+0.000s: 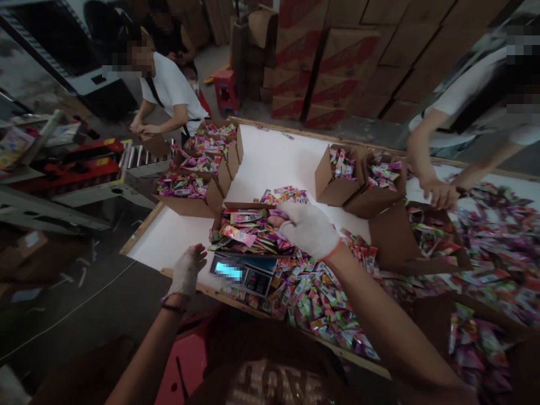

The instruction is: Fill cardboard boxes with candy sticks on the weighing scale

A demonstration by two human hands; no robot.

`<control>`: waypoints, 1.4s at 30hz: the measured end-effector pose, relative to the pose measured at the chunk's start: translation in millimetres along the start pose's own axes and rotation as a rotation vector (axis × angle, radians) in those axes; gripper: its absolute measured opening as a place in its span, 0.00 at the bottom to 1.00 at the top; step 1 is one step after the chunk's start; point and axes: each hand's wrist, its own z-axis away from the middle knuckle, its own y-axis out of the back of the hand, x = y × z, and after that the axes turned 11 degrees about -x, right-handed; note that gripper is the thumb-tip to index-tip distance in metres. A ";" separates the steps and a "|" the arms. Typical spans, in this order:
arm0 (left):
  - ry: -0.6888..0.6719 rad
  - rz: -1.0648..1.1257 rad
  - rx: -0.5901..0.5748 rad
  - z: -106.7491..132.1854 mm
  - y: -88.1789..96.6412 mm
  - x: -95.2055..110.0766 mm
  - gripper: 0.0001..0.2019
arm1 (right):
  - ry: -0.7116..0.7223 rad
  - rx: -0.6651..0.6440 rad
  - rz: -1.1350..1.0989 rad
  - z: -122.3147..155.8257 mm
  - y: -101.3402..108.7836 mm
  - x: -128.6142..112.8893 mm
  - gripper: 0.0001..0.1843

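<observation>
Near the middle of the frame, the right hand [307, 228], wearing a white glove, is reaching over an open cardboard box [248, 230] heaped with bright sachets; its fingers are curling down onto the top of the heap at the box's right edge, though whether they are pinching a sachet I cannot tell. The box is sitting on a small digital scale [244, 271], whose lit display is showing just below it, at the near edge of the white desk [270, 160]. The left hand [187, 272], also gloved, is hanging lower left of the box with its fingers loosely bent and slightly apart, holding nothing, just beside the desk's wooden rim and close to the scale.

A loose pile of sachets [312, 292] is spreading across the desk to the right of the scale and on toward the right edge of the frame. Further up the desk, filled boxes [202, 163] are standing in a row at the upper left, and two more open boxes [358, 177] are sitting right of centre. A person in a white shirt [169, 90] is bending over a box in the upper left, and another person's hand [439, 191] is reaching down onto the sachets in the upper right. Stacked cartons [337, 56] are filling the background.
</observation>
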 end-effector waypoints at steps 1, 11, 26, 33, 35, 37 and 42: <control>0.003 0.003 0.011 1.5 5.4 -2.3 0.05 | 0.024 -0.006 -0.008 -7.8 -0.2 -5.2 0.14; -0.008 0.025 0.149 16.1 63.4 -33.1 0.03 | -0.501 -0.082 -0.169 47.9 -120.4 152.1 0.18; -0.090 -0.053 0.031 19.0 20.2 10.4 0.06 | -0.748 -0.534 -0.067 124.0 -196.1 188.5 0.09; -0.148 -0.029 -0.130 6.7 -5.2 13.9 0.17 | -0.619 -0.199 -0.047 86.5 -105.9 181.8 0.14; -0.200 -0.019 -0.194 2.4 -13.7 19.5 0.22 | -0.447 0.023 -0.128 70.5 -82.7 152.2 0.14; -0.234 -0.020 -0.239 -0.9 -20.2 25.9 0.25 | -0.242 0.152 -0.219 59.1 -66.9 119.1 0.14; -0.210 -0.042 -0.233 -7.0 -13.5 32.8 0.21 | -0.195 0.048 -0.518 56.5 -78.5 85.3 0.13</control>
